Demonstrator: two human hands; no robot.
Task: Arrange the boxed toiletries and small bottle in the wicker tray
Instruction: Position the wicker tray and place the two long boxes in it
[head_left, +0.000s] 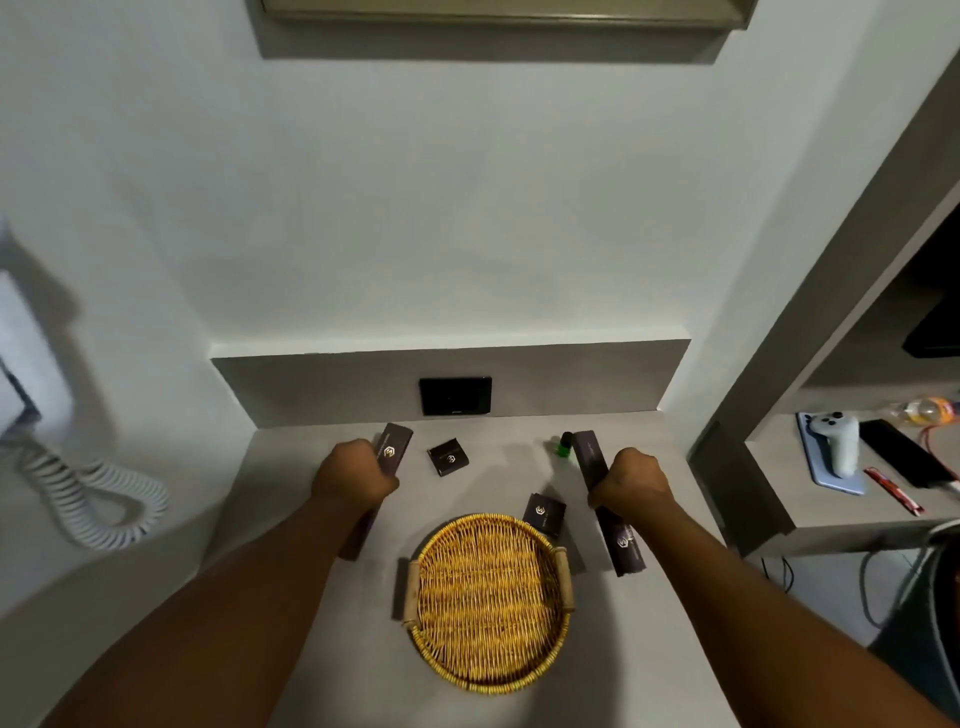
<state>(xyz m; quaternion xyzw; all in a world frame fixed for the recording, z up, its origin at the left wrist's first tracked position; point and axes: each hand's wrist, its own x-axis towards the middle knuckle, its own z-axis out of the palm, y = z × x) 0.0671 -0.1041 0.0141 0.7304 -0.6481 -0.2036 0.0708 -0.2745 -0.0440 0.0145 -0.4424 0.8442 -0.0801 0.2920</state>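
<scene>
Left hand (353, 475) is curled around a long dark box (393, 451), matte card with a pale hexagon logo. Right hand (635, 480) is wrapped around a second long box (618, 540) on the right, same finish. Round wicker tray (488, 603), golden weave with two wooden handles, sits near centre on the smooth grey counter (291, 675), nothing in it. Small square box (448, 457) lies far centre; another (544, 514) just beyond the tray's right rim. Green bottle (563, 445), black cap, stands upright at far right.
</scene>
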